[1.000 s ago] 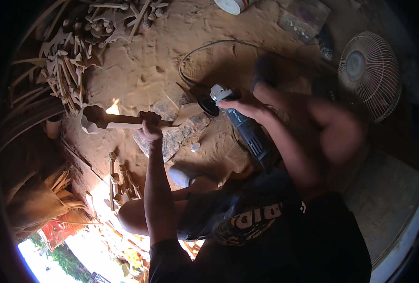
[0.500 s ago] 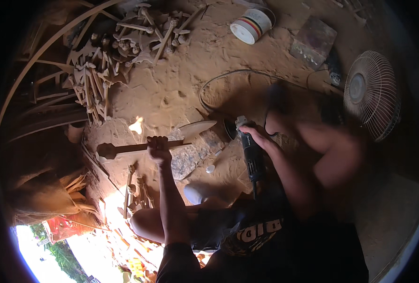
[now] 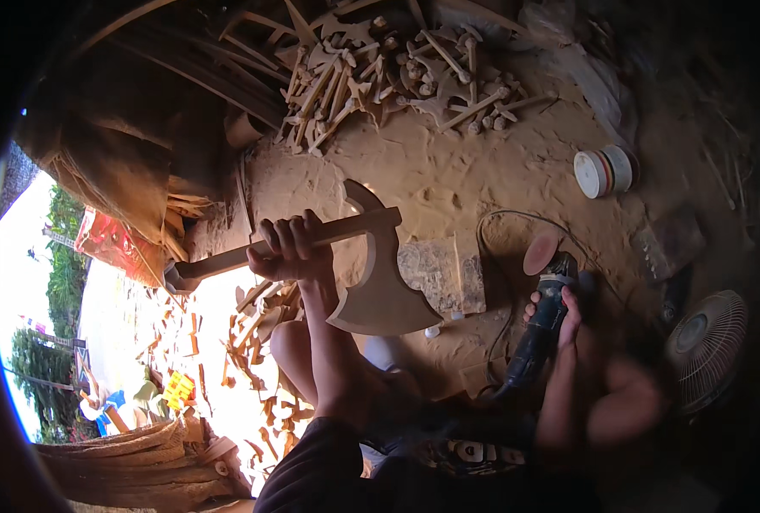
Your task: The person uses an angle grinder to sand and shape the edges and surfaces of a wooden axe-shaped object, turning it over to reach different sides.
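A carved wooden axe (image 3: pixel 387 295) is raised in my left hand (image 3: pixel 294 250), with my fingers wrapped around its handle. Its broad curved blade points toward me, and a smaller horn sticks out on the far side. The handle's knobbed end lies to the left. On the right, my right hand (image 3: pixel 566 315) grips a dark angle grinder (image 3: pixel 537 335) by its body. The grinder's round reddish disc (image 3: pixel 541 253) is at the far end, tilted up and apart from the axe. A worn block (image 3: pixel 457 272) lies on the ground behind the blade.
Several carved wooden pieces (image 3: pixel 337 90) are heaped at the back. More pieces (image 3: pixel 260 333) lie to the left of my knee. A white striped bucket (image 3: pixel 604 173) and a fan (image 3: pixel 706 350) stand at the right. The grinder's cable (image 3: pixel 504 214) loops over the sandy ground.
The axe has been lifted and turned from nearly edge-on to show its broad face. The grinder has tilted, so its disc now faces up. My view has swung to the left.
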The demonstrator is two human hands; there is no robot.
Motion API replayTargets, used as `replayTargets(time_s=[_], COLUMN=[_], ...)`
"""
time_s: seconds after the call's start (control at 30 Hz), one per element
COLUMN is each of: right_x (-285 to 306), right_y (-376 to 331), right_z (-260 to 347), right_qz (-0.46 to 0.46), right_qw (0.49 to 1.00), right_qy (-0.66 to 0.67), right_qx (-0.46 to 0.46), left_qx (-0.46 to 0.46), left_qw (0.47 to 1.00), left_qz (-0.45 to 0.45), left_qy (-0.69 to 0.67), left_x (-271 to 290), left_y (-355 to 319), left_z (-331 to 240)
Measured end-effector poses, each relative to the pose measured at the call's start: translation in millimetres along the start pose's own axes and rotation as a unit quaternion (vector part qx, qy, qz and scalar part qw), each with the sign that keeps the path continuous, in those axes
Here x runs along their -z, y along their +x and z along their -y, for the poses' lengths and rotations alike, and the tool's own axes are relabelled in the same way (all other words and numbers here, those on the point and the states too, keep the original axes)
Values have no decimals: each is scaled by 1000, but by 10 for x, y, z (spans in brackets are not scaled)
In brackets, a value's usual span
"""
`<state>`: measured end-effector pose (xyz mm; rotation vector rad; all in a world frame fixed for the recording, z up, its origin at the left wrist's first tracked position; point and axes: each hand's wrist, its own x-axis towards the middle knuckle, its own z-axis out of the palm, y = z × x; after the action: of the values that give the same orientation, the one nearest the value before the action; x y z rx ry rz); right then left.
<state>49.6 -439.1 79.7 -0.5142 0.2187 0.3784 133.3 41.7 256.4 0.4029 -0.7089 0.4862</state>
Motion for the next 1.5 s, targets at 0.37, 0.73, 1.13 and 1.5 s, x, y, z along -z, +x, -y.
replayTargets(time_s=[0.37, 0.73, 1.13, 1.5], right_x=[-37, 140, -876, -1158], right_y=[-120, -205, 195, 1188], right_z=[-3, 49, 237, -259], right_qz=[82, -17, -69, -62], right_qw=[996, 994, 801, 569], right_qy=[-15, -94, -579, -814], right_qx=[32, 51, 136, -98], left_qx=[129, 433, 409, 407], left_qw=[858, 697, 599, 555], left_qz=[-328, -278, -280, -312], left_qy=[374, 500, 629, 655], left_x=[-185, 973, 1966, 1759], left_y=[-63, -1479, -2340, -2133], left_z=[346, 1291, 1366, 1318])
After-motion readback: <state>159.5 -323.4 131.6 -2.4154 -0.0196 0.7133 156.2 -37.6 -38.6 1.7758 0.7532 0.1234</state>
